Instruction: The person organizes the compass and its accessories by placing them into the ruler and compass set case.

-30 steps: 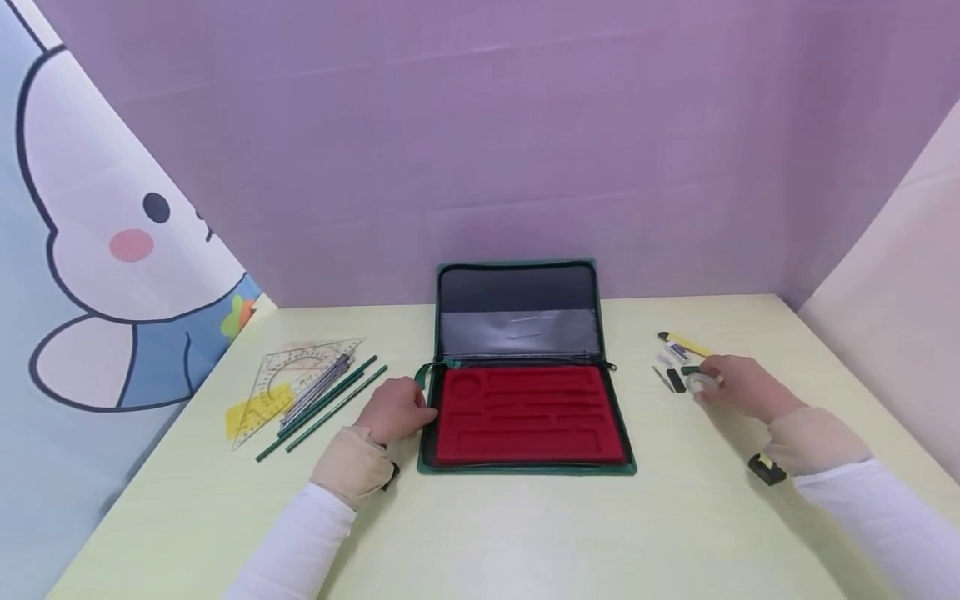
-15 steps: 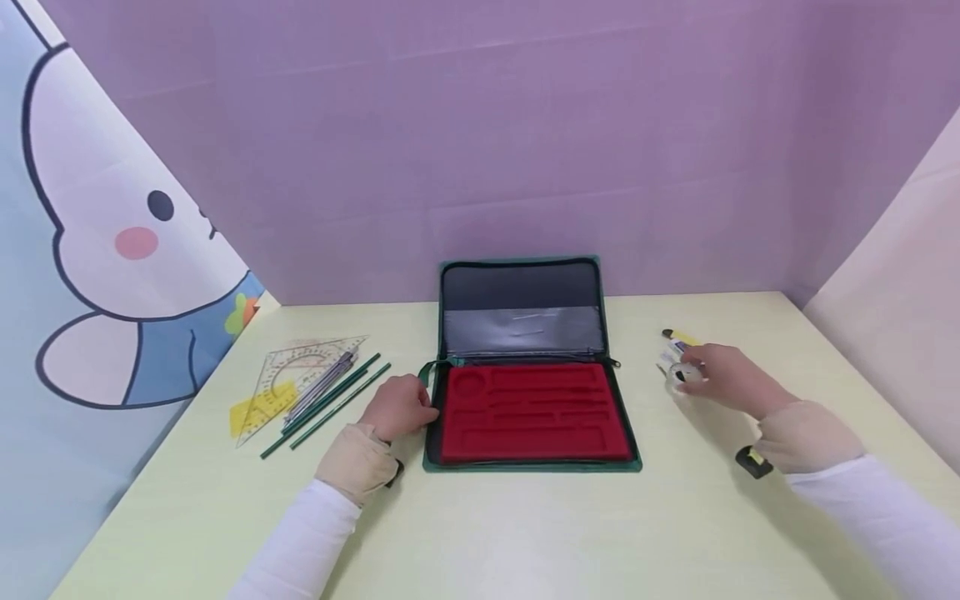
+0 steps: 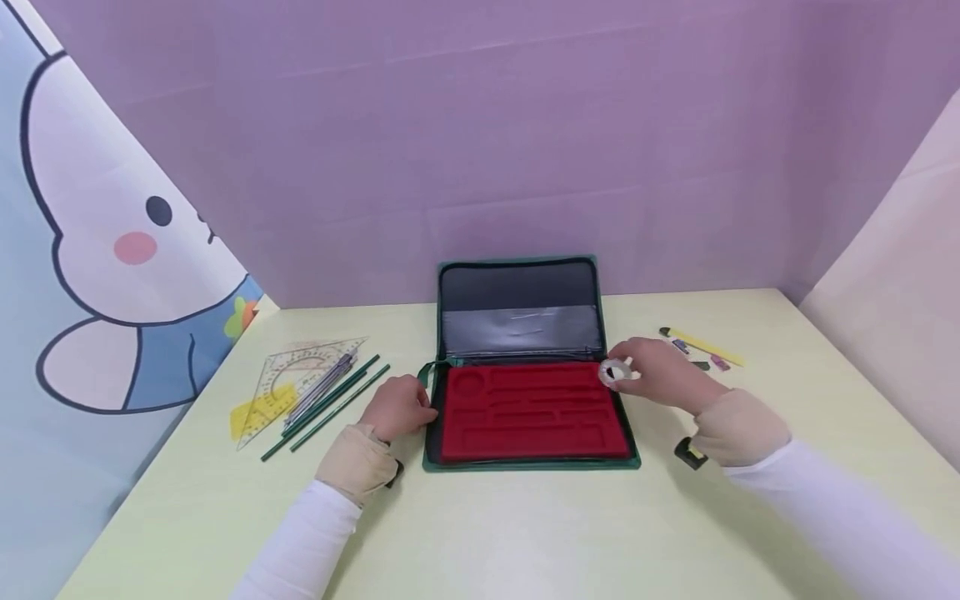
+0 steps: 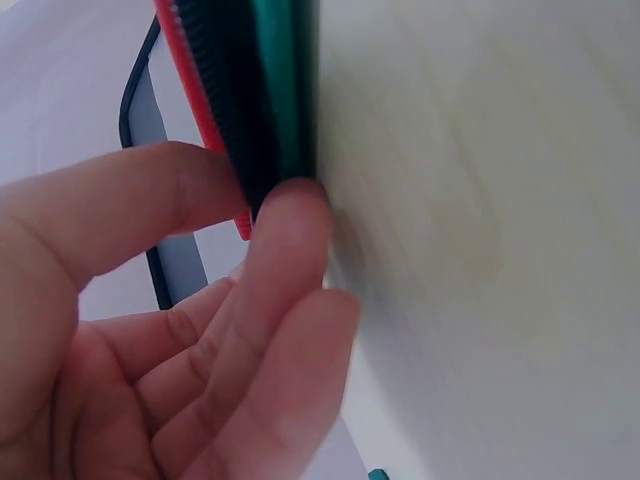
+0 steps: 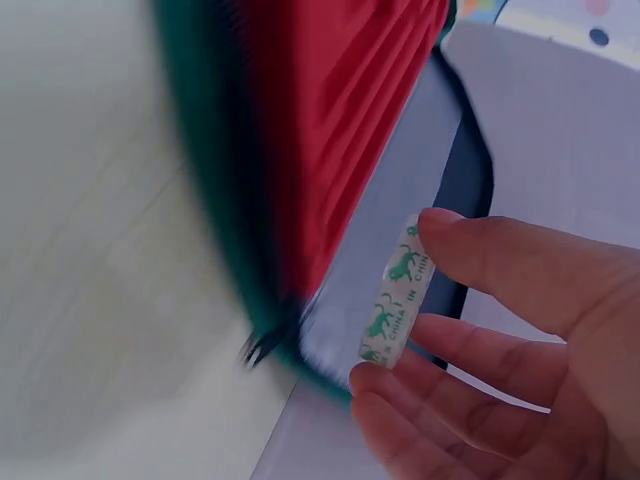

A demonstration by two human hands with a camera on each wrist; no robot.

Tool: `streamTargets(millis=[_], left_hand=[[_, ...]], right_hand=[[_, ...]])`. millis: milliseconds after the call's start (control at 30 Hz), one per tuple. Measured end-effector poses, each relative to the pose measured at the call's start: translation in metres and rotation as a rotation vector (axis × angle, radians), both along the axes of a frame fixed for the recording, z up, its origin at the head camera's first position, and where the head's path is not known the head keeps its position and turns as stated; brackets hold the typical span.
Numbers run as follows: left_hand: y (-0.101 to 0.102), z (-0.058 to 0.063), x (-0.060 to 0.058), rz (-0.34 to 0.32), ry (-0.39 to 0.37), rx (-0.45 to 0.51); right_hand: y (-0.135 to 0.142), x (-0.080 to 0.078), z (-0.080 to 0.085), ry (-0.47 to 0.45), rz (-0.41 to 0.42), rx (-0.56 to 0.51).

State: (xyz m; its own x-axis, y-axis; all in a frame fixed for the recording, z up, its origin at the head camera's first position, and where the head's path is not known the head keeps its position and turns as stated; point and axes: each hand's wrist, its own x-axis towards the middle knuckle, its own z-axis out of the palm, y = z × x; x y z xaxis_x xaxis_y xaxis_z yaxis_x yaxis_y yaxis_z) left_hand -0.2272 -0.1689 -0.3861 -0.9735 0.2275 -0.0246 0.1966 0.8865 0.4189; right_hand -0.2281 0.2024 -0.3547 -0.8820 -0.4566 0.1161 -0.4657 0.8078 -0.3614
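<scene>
A zip-up green case point(image 3: 530, 467) lies unfolded on the table, its red moulded tray point(image 3: 534, 446) showing long slots and one round recess. My left hand point(image 3: 400, 408) pinches the case's left edge; in the left wrist view the thumb and a finger lie on either side of the zip rim point(image 4: 285, 110). Over the tray's upper right corner, my right hand point(image 3: 660, 373) holds a small roll of clear tape point(image 3: 611, 373). The right wrist view shows the roll point(image 5: 397, 295) edge-on between thumb and fingertips, with green printing on its inside.
Left of the case lie a clear set square point(image 3: 258, 417), a yellow ruler point(image 3: 242, 419), several silver tools point(image 3: 318, 390) and green pencils point(image 3: 341, 407). At the right are a yellow cutter point(image 3: 708, 346), a pink item point(image 3: 720, 362) and other small things, partly hidden by my right hand.
My right hand has picked up the tape roll from among the small items at the right and carried it left to the case. The left hand stays at the case's edge.
</scene>
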Motion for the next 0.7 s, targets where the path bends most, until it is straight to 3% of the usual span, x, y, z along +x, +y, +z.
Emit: streamTargets(millis=[700], left_hand=[[0.0, 0.002, -0.001, -0.01, 0.0, -0.011]], right_hand=[[-0.125, -0.013, 0.003, -0.089, 0.104, 0.032]])
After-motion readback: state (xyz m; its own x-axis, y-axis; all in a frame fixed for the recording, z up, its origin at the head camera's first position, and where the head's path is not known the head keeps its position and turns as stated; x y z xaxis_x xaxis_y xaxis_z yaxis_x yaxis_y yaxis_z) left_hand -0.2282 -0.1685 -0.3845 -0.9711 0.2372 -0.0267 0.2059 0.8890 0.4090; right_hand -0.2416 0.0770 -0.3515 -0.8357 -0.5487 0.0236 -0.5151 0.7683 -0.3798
